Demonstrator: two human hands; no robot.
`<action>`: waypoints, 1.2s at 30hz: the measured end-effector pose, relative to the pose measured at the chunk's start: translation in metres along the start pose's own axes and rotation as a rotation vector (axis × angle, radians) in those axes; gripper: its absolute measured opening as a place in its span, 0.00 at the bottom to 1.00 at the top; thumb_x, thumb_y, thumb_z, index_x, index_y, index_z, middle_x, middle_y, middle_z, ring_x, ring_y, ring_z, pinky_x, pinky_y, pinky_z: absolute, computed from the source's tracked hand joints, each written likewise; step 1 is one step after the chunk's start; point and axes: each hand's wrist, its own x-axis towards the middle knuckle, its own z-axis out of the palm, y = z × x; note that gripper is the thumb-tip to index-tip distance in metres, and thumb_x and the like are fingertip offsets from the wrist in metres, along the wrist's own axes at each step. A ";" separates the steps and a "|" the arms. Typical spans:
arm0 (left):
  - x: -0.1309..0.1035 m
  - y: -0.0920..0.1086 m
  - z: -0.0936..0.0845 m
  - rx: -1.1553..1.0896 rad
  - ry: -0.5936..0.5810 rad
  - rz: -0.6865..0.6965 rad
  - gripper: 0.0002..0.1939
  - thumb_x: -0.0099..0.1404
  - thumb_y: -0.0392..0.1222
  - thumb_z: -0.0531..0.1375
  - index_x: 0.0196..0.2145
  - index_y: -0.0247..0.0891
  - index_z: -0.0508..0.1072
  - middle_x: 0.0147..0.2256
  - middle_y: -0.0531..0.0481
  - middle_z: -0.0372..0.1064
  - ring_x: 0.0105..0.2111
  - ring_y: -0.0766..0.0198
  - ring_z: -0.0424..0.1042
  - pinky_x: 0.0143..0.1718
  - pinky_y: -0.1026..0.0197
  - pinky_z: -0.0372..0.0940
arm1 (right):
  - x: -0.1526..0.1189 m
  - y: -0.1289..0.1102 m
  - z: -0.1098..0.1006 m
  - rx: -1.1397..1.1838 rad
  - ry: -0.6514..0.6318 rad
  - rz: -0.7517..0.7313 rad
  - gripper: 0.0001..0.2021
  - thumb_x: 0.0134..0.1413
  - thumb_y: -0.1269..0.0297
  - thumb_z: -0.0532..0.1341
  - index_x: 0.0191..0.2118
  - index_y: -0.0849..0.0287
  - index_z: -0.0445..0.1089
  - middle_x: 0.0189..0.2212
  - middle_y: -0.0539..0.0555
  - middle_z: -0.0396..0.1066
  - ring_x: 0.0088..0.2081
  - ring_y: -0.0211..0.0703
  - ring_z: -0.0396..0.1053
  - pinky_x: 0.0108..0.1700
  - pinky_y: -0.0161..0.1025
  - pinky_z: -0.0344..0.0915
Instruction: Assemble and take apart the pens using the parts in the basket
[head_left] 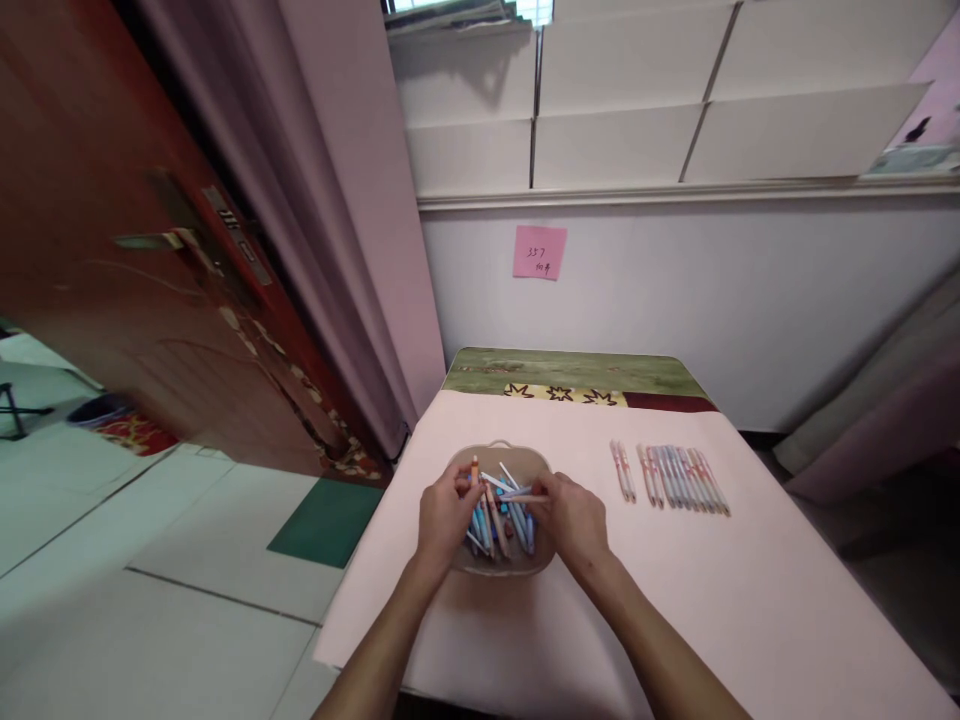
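Found a beige oval basket with a small looped handle (pixel 529 460) toward the left edge of the pale pink-covered worktop (pixel 720 600). Spotted loose slim pens in blue, white and brown (pixel 491 525) heaped inside, mostly lying near-to-far, with a few crossing on top. Logged left grip (pixel 441 510) at the basket's left rim, drawn to a narrow pinch on a slim orange-topped pen (pixel 475 470), near upright. Logged right grip (pixel 576 515) at the right rim, closed on the ends of slim lavender and peach-coloured pens (pixel 516 493), pointed left across the heap. Could not tell the exact count held there. Noted a row of pale pink-printed pens (pixel 686 478) laid side by side toward the worktop's right edge, plus a small separate group of similar pens (pixel 624 472) just left of the row.

Judged the step as picking through the heap two-handed. Called for pinching close to the end, lifting straight up, and clearing the rim before any sideways move. Needed light fingertip pressure, crossed top pens freed first, and left-side steadying during right-side pulls. Risked snagging or flicking out neighbours with a low drag.
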 end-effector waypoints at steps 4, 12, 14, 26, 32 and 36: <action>-0.009 0.006 -0.007 0.905 -0.047 0.332 0.05 0.61 0.42 0.59 0.33 0.43 0.75 0.30 0.48 0.74 0.37 0.55 0.71 0.40 0.56 0.60 | 0.000 -0.006 -0.018 -0.158 -0.035 -0.022 0.07 0.56 0.57 0.59 0.35 0.50 0.73 0.33 0.50 0.72 0.30 0.39 0.69 0.27 0.35 0.49; -0.013 0.017 -0.014 1.231 -0.014 0.448 0.15 0.67 0.46 0.51 0.32 0.40 0.76 0.33 0.43 0.73 0.37 0.54 0.68 0.41 0.56 0.59 | -0.001 -0.014 -0.025 -0.120 0.098 -0.050 0.11 0.62 0.56 0.53 0.39 0.50 0.72 0.36 0.50 0.72 0.33 0.40 0.69 0.30 0.36 0.52; -0.013 0.018 -0.016 1.142 0.039 0.475 0.16 0.68 0.46 0.50 0.33 0.40 0.76 0.32 0.44 0.73 0.37 0.55 0.69 0.42 0.56 0.60 | 0.003 -0.012 -0.018 -0.102 0.101 -0.065 0.11 0.62 0.57 0.53 0.40 0.49 0.73 0.36 0.51 0.73 0.36 0.41 0.69 0.34 0.36 0.55; -0.012 0.004 -0.017 0.522 -0.050 0.290 0.09 0.61 0.47 0.57 0.35 0.41 0.71 0.33 0.51 0.76 0.34 0.62 0.74 0.33 0.64 0.64 | 0.008 -0.034 0.043 -0.182 -0.246 -0.134 0.12 0.58 0.66 0.55 0.38 0.60 0.77 0.34 0.62 0.77 0.36 0.50 0.75 0.35 0.39 0.66; -0.013 0.004 -0.021 1.003 -0.136 0.212 0.06 0.60 0.42 0.58 0.33 0.40 0.74 0.32 0.48 0.75 0.36 0.58 0.72 0.36 0.61 0.60 | 0.016 -0.041 0.064 -0.195 -0.259 -0.110 0.13 0.56 0.69 0.55 0.40 0.64 0.76 0.35 0.66 0.77 0.38 0.53 0.76 0.37 0.41 0.68; -0.012 0.005 -0.020 1.010 -0.143 0.224 0.11 0.60 0.42 0.58 0.41 0.40 0.73 0.39 0.45 0.75 0.39 0.58 0.71 0.38 0.60 0.59 | 0.021 -0.039 0.064 -0.199 -0.259 -0.089 0.13 0.57 0.67 0.55 0.39 0.64 0.76 0.33 0.67 0.77 0.36 0.54 0.76 0.36 0.42 0.69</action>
